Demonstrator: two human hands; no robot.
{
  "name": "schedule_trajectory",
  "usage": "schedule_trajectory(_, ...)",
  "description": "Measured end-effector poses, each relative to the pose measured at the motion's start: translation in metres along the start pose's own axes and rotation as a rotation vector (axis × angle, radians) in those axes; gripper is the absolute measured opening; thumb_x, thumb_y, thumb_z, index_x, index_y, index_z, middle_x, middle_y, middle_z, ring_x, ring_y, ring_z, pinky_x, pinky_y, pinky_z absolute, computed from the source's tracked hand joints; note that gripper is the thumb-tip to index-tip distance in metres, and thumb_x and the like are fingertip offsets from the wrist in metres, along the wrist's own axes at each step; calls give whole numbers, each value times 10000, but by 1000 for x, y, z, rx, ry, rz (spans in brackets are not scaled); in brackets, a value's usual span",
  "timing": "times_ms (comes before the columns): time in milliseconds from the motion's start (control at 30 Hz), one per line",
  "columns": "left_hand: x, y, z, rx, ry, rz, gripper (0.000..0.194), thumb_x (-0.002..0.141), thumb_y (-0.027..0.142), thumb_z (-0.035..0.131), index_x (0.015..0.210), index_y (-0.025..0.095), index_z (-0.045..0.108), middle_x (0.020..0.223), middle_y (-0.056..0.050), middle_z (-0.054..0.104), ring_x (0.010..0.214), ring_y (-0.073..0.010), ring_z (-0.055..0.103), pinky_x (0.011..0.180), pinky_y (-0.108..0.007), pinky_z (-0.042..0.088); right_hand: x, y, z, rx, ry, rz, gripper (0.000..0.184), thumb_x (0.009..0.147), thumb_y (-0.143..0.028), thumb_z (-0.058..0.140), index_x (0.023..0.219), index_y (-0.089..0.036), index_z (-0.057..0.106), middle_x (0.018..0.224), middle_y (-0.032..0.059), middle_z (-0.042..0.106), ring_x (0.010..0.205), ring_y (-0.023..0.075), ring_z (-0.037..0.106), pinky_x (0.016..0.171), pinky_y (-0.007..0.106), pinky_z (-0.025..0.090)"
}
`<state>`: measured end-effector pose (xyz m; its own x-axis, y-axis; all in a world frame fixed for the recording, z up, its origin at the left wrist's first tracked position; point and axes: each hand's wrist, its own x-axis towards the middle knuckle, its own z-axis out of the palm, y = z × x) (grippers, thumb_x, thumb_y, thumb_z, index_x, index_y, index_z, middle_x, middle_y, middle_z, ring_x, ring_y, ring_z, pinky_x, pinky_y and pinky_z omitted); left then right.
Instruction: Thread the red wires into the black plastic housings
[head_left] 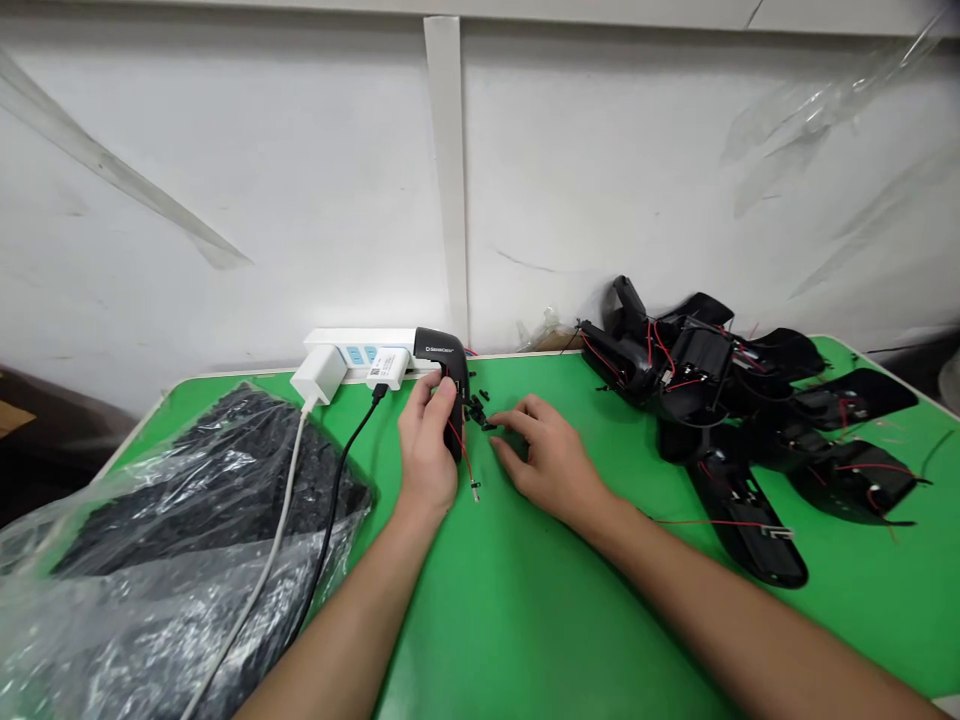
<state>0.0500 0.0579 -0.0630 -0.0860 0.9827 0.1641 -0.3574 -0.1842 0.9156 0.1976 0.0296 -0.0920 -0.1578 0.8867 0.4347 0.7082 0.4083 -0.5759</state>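
My left hand (429, 440) is closed round a black plastic housing (454, 350) with an angled top and pale lettering. A red wire (466, 455) hangs from it, ending in a small metal tip over the table. Just right of the housing lies a small pile of black plastic parts (476, 407). My right hand (551, 452) reaches to this pile, its index fingertip at a small part on the near edge. The thumb stays apart from the index finger, and nothing shows held between them.
On the green table (495, 610), a heap of black housings with red wires (697, 370) lies at the right. A clear plastic bag of small black parts (217, 480) covers the left. Behind my left hand stands a white power strip (364, 338) with plugged-in adapters (319, 375) and cables.
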Motion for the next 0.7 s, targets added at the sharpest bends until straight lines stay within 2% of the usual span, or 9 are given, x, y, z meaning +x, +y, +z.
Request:
schedule_trajectory(200, 0, -2, -1, 22, 33, -22, 371, 849, 499, 728, 1041, 191, 650, 742, 27, 551, 571, -69, 461, 551, -190, 399, 1, -2, 1, -30, 2, 4, 94, 937, -191, 613, 972, -193, 700, 954, 59, 603, 904, 209, 582, 770, 327, 452)
schedule_trajectory(367, -2, -2, 0, -25, 36, -33, 356, 789, 448, 809, 1014, 207, 676, 826, 26, 599, 675, -65, 522, 634, -168, 436, 2, -5, -1, 4, 4, -5, 98, 976, -185, 549, 932, -175, 636, 944, 63, 623, 902, 210, 572, 787, 331, 437)
schedule_trajectory(433, -3, -1, -1, -28, 35, -48, 365, 780, 438, 818, 1018, 206, 667, 816, 25, 611, 683, -71, 540, 624, -168, 434, 3, -5, -3, 109, 37, 40, 97, 971, -185, 548, 915, -176, 627, 894, 44, 643, 838, 193, 578, 755, 320, 433)
schedule_trajectory(533, -3, 1, -2, 15, 13, -72, 385, 785, 444, 813, 1021, 198, 635, 736, 26, 605, 622, -86, 541, 549, -179, 407, 5, -2, -4, 376, 130, 222, 116, 954, -274, 594, 895, -186, 641, 812, 13, 657, 701, 160, 573, 649, 294, 423)
schedule_trajectory(600, -3, 2, -3, 51, 1, -85, 411, 774, 430, 824, 1037, 200, 608, 729, 23, 620, 603, -97, 550, 539, -190, 422, 8, 1, -3, 553, 203, 320, 152, 928, -335, 637, 945, -187, 667, 827, 15, 662, 714, 161, 590, 644, 288, 439)
schedule_trajectory(700, -4, 3, -1, 102, 21, -120, 472, 738, 413, 850, 1058, 210, 570, 780, 14, 660, 612, -117, 580, 555, -218, 475, 11, 4, -3, 652, 269, 330, 251, 909, -345, 651, 1105, -195, 698, 873, 20, 633, 771, 165, 583, 688, 291, 448)
